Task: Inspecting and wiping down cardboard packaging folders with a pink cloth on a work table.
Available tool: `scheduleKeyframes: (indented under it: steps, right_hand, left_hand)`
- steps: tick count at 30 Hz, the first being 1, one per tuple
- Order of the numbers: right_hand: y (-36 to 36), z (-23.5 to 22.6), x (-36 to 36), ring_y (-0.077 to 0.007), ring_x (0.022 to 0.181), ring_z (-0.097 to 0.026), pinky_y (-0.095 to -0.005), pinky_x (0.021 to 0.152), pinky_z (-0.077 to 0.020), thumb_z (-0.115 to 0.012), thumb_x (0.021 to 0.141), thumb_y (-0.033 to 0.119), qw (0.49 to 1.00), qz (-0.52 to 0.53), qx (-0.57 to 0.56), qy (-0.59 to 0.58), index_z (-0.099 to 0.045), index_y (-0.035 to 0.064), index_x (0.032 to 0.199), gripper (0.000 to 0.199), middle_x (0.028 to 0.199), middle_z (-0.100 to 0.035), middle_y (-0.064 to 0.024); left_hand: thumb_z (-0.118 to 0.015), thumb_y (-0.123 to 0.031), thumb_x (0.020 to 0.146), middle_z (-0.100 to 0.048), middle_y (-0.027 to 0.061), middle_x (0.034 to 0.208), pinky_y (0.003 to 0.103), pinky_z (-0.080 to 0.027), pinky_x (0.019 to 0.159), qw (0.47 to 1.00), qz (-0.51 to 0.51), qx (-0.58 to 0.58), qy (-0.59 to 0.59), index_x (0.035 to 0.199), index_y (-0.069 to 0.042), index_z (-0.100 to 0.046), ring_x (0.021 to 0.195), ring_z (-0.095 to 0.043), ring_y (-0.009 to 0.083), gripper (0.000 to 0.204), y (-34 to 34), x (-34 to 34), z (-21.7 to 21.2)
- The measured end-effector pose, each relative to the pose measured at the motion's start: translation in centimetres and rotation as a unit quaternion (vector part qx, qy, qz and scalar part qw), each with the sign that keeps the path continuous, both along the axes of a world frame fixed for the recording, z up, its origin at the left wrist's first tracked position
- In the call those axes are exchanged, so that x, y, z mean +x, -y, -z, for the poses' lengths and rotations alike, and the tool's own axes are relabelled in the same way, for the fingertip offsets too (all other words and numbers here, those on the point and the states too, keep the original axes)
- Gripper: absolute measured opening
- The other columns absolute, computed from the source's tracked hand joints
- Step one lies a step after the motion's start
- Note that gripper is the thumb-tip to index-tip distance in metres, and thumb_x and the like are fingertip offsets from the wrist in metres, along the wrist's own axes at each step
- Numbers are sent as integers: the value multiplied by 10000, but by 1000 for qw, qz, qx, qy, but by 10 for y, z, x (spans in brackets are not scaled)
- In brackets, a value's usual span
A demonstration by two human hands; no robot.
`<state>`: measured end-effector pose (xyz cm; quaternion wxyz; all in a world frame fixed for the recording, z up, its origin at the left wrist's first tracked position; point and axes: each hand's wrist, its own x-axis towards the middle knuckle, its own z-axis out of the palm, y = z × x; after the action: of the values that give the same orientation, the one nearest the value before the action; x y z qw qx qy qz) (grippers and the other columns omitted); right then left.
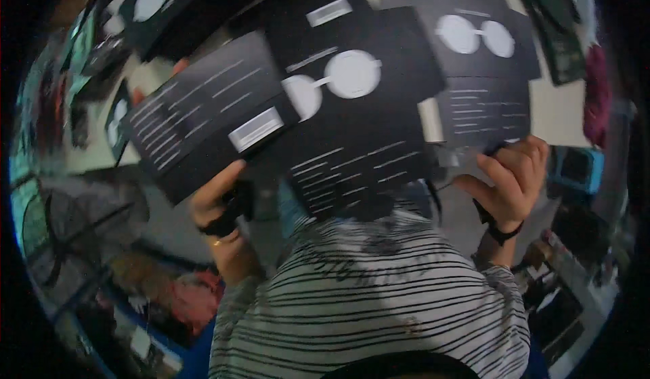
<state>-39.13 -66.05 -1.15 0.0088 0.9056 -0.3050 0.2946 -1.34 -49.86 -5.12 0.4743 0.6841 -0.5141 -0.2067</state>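
Observation:
My left hand [215, 193] grips a black printed card [210, 135]. Its thumb lies along the near edge, and fingertips show past the card's far left edge. Part of a larger black cardboard sheet [379, 121], flat with tabs and a white round-eyeglasses shape, is covered by that card. To the right lies a similar dark cardboard sheet [484, 77] with the same eyeglasses shape. My right hand [511, 182] is at this sheet's near edge, thumb apart from the bent fingers, with nothing visible between them. Whether it touches the sheet is unclear.
Another black sheet [183, 13] lies at the far left on the pale table [558, 111]. A blue-framed box [575, 169] stands right of my right hand. Dark green material [552, 33] and a magenta cloth [596, 98] are at the far right. Reddish cloth [193, 298] sits low on the left.

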Motion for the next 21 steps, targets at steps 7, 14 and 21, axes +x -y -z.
scheduleKeyframes:
  steps: [7,14,21]
  right_hand:
    - [7,-2,-32,-187,784,-548,-368,750,-394,-799,577,192,995,85,-13,-47,-699,171,930,367,929,-607,-1]
    - [13,1,-39,-198,633,-575,-298,585,-441,-709,609,-4,994,94,-21,41,-672,91,909,316,929,-679,-77]
    - [39,-7,-55,-257,767,-669,-325,658,-536,-637,734,-75,983,119,-25,135,-578,1,973,258,1015,-678,-212]
  left_hand:
    - [-640,33,766,-671,179,975,325,-522,718,984,14,-65,-164,956,63,-690,819,-654,234,198,-2,14,19]
    - [-655,31,746,-671,177,962,340,-531,737,986,-4,-72,-148,974,81,-663,813,-654,257,233,-2,23,28]
    - [-614,24,768,-666,184,995,375,-553,760,930,-67,-42,-360,995,108,-645,830,-662,268,244,9,25,23]
